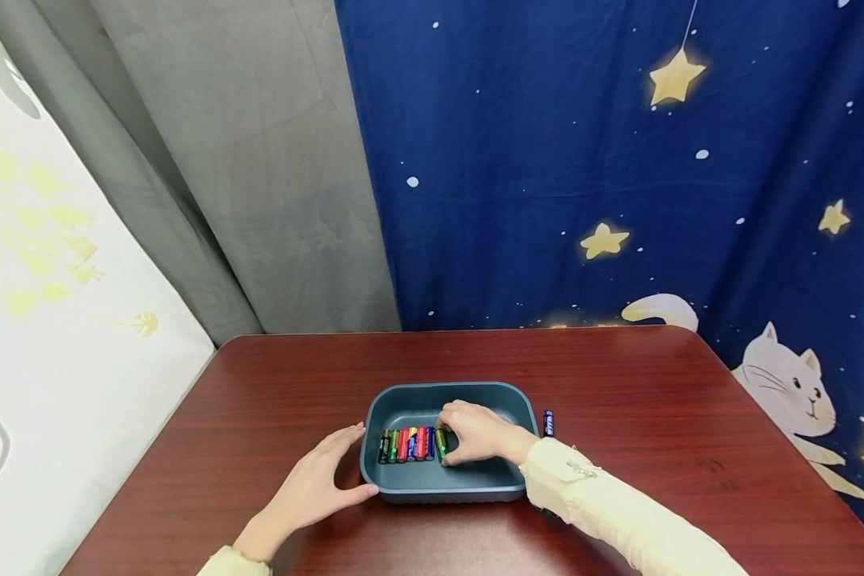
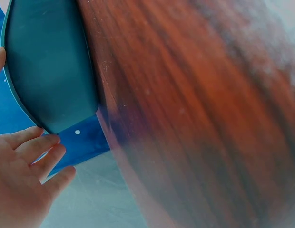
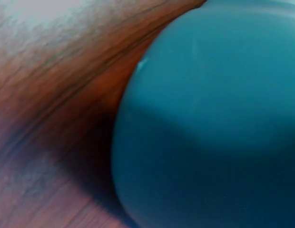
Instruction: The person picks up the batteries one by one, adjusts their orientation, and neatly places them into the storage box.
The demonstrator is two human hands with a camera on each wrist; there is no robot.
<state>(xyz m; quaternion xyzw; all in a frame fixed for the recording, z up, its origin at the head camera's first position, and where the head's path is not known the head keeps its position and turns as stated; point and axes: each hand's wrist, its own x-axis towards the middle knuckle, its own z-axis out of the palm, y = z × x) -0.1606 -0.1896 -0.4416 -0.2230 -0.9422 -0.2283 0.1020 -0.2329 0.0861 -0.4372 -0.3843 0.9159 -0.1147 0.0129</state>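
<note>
A dark teal rectangular bin (image 1: 446, 490) stands on the table, with several small batteries (image 1: 411, 445) lined up side by side inside it, in red, blue, green and black. My right hand (image 1: 478, 432) reaches into the bin from the right and pinches a green battery (image 1: 442, 442) between thumb and fingers at the right end of the row. That battery leans slightly. My left hand (image 1: 315, 478) is at the bin's left side, thumb and fingertips at the rim, fingers spread and fairly straight. In the right wrist view only the bin's outer wall (image 3: 209, 118) and table show; the hand is hidden there.
A blue battery (image 1: 549, 423) stands on the brown wooden table (image 1: 295, 376) just right of the bin. A dark item (image 1: 550, 516) is partly hidden under the right sleeve. Behind the table hang a grey curtain (image 1: 259, 184) and a blue starry curtain (image 1: 533, 160).
</note>
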